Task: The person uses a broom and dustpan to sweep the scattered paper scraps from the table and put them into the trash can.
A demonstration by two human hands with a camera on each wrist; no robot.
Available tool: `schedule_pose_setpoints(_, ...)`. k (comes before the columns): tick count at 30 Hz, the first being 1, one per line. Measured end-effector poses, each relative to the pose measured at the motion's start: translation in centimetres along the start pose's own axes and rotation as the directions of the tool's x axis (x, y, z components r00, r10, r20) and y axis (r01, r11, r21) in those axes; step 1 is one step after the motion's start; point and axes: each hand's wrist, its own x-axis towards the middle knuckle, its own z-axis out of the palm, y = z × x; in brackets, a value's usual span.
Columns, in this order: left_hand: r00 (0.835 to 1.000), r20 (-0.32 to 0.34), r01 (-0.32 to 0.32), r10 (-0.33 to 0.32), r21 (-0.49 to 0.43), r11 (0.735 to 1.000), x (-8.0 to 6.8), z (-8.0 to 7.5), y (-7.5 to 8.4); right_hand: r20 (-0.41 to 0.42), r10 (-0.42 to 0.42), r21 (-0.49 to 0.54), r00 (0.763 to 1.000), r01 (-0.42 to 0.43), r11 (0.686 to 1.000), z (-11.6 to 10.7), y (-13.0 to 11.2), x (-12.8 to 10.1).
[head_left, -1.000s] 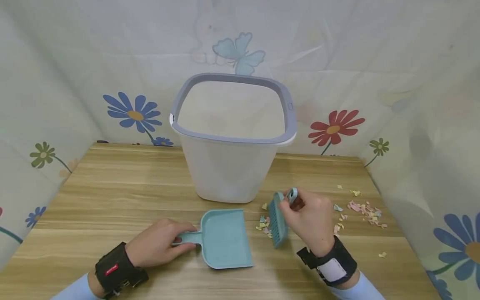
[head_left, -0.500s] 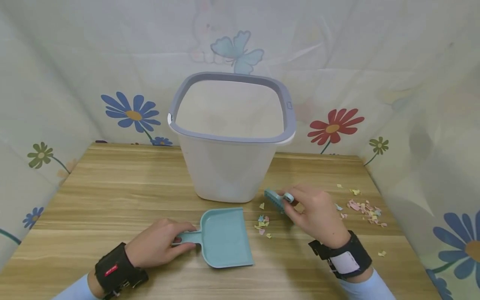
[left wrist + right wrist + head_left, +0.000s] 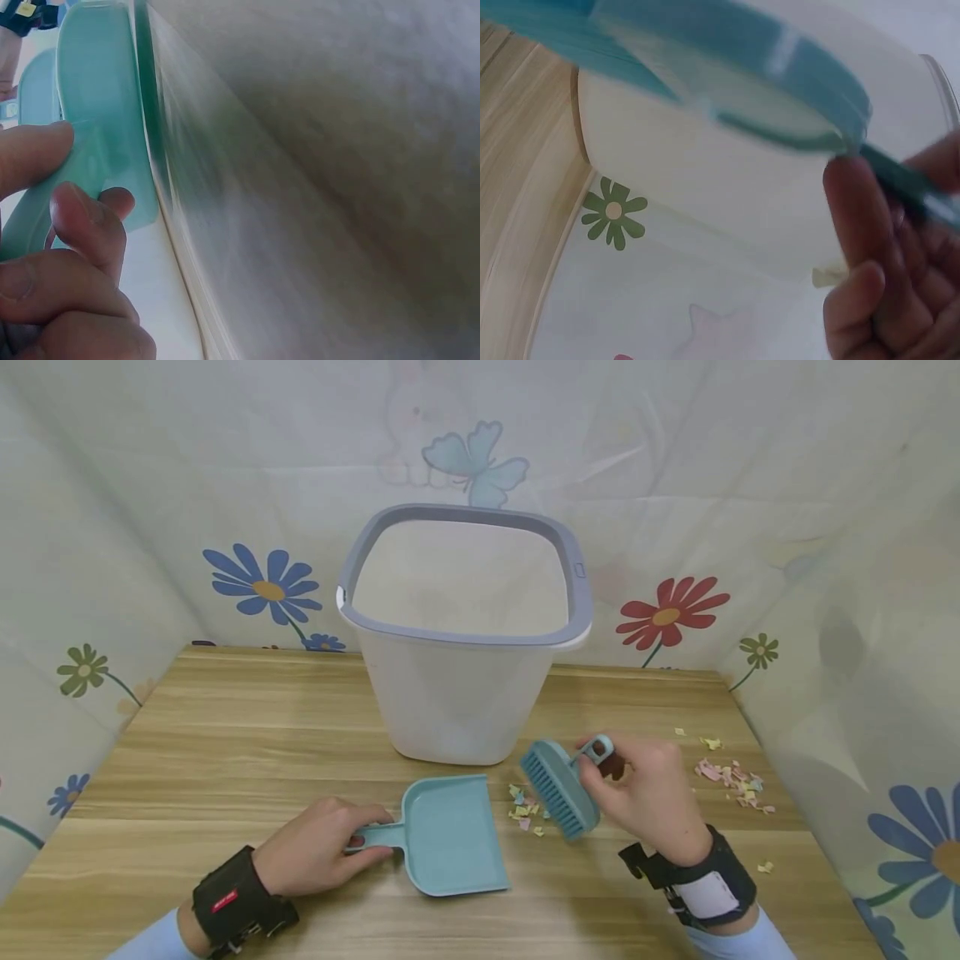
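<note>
A teal dustpan [image 3: 453, 837] lies flat on the table, its straight lip facing right. My left hand [image 3: 322, 847] grips its handle; the left wrist view shows thumb and fingers [image 3: 90, 232] around the handle. In my right hand [image 3: 648, 793] is a teal hand brush [image 3: 561, 787], held by its short looped handle. Its bristles are tilted toward the left, and it looks raised off the tabletop. Between brush and dustpan lies a small pile of coloured paper scraps [image 3: 525, 811], partly hidden by the brush. The dustpan's bare surface shows no scraps on it.
A tall white bin [image 3: 465, 702] with a grey-blue rim stands behind the dustpan. More paper scraps [image 3: 738, 783] are scattered on the wooden table [image 3: 247, 718] at the right. A flower-printed curtain [image 3: 840, 568] surrounds the table at the back and sides.
The brush moved back and right, then forward again, and its bristles now turn toward the left. Some scraps by the right hand shifted toward the small pile. Left hand and dustpan stayed put.
</note>
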Motion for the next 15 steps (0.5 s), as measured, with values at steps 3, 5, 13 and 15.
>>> schedule_pose_setpoints(3, 1.0, -0.003, 0.002, -0.002, 0.002, 1.0, 0.0, 0.1, 0.1, -0.075, 0.078, -0.08, 0.994, -0.084, 0.993, 0.0, 0.1, -0.1)
schedule_pose_setpoints(5, 1.0, -0.008, 0.0, 0.0, 0.005, 1.0, 0.0, 0.2, 0.1, -0.085, 0.121, -0.134, 0.989, -0.132, 0.982, 0.2, 0.0, -0.1)
schedule_pose_setpoints(13, 1.0, -0.019, 0.003, -0.003, 0.006, 1.0, 0.1, 0.3, 0.2, -0.062, 0.195, -0.131, 0.979, -0.202, 0.971, 2.0, -0.9, -0.3)
schedule_pose_setpoints(15, 1.0, -0.017, 0.009, -0.008, 0.006, 1.0, 0.1, 0.3, 0.3, -0.07, 0.19, -0.114, 0.979, -0.197, 0.974, 2.4, -1.4, -0.3)
